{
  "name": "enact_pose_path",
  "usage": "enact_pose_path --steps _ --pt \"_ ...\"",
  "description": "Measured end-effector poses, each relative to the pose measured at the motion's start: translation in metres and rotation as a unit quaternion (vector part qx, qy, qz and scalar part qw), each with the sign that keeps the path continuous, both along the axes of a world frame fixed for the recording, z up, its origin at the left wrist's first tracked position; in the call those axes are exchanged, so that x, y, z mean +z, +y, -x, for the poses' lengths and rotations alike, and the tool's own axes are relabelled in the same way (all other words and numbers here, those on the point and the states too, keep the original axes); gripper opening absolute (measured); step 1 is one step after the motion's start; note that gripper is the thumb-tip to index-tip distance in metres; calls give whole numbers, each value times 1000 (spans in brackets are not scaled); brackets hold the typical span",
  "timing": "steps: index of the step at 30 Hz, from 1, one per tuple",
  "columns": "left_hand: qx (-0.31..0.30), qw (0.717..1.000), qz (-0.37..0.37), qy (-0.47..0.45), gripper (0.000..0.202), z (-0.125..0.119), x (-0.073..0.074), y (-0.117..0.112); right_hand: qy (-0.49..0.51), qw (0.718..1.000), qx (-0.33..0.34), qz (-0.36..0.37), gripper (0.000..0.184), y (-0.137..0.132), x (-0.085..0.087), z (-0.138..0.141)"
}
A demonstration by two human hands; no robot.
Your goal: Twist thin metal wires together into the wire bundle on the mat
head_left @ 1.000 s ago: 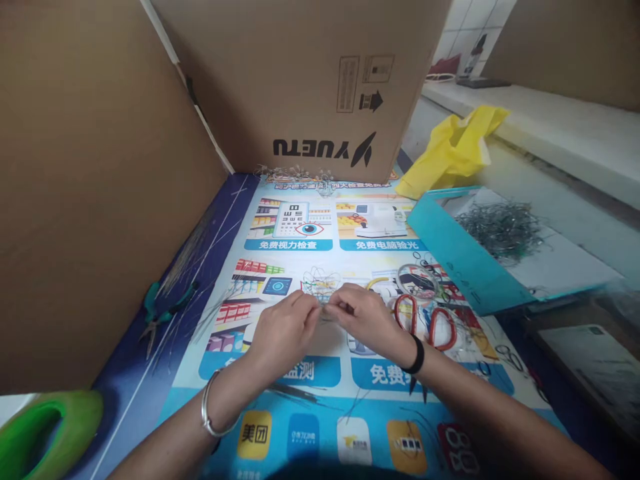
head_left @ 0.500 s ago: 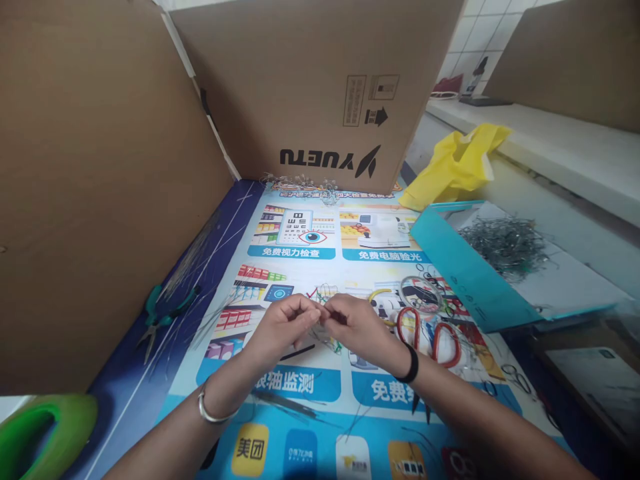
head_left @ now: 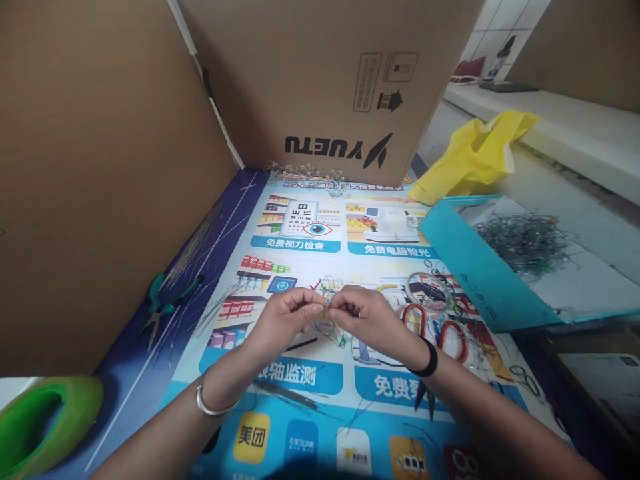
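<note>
My left hand point(head_left: 287, 320) and my right hand point(head_left: 365, 320) meet fingertip to fingertip over a printed poster mat point(head_left: 310, 387). Both pinch a small tangle of thin wire point(head_left: 327, 308) between thumb and fingers. A silver bangle sits on my left wrist, a black band on my right. More fine wire loops lie on the mat just beyond and under the hands. Red-handled scissors point(head_left: 440, 330) lie right beside my right hand.
Cardboard box walls point(head_left: 325, 80) stand at the back and left. Teal pliers point(head_left: 163, 307) and loose straight wires lie at left. A teal box lid point(head_left: 480, 273) holds a wire pile point(head_left: 523, 237). A yellow bag point(head_left: 475, 157) lies behind it. A green object point(head_left: 40, 420) sits bottom left.
The hands stay together pinching the wire, with small finger shifts. The view has drifted slightly, so everything sits a little further right.
</note>
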State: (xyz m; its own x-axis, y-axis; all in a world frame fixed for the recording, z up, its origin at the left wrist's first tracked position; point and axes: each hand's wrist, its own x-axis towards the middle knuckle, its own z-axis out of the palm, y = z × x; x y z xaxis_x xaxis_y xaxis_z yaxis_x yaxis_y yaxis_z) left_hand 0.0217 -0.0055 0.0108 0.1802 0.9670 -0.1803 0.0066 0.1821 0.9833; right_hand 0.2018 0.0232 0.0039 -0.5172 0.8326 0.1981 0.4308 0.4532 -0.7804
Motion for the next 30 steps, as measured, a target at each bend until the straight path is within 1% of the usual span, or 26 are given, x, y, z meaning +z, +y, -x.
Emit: enact_pose_path --steps 4,9,13,16,19,22,25,30 --pt "-4 1000 8 -16 15 2 -1 1 -2 999 9 -36 12 -1 6 -3" --pt "-14 1000 0 9 12 1 2 0 8 991 19 -132 13 -3 6 -1" --pt "-15 998 -32 53 11 1 6 -1 8 977 21 -213 14 -5 3 0" --pt "-16 996 -54 64 12 3 8 -1 -22 964 11 -265 14 -6 1 0" --pt "-21 995 -73 72 12 5 8 0 -53 952 3 -302 14 -6 0 -1" --pt "-12 990 -109 91 10 6 7 0 -73 941 0 -329 14 -7 -2 0" --pt "-9 985 -139 104 9 6 5 0 -80 937 -3 -340 14 -8 -4 1" --pt "0 980 -159 122 12 8 3 0 -66 947 1 -315 14 -6 -6 1"
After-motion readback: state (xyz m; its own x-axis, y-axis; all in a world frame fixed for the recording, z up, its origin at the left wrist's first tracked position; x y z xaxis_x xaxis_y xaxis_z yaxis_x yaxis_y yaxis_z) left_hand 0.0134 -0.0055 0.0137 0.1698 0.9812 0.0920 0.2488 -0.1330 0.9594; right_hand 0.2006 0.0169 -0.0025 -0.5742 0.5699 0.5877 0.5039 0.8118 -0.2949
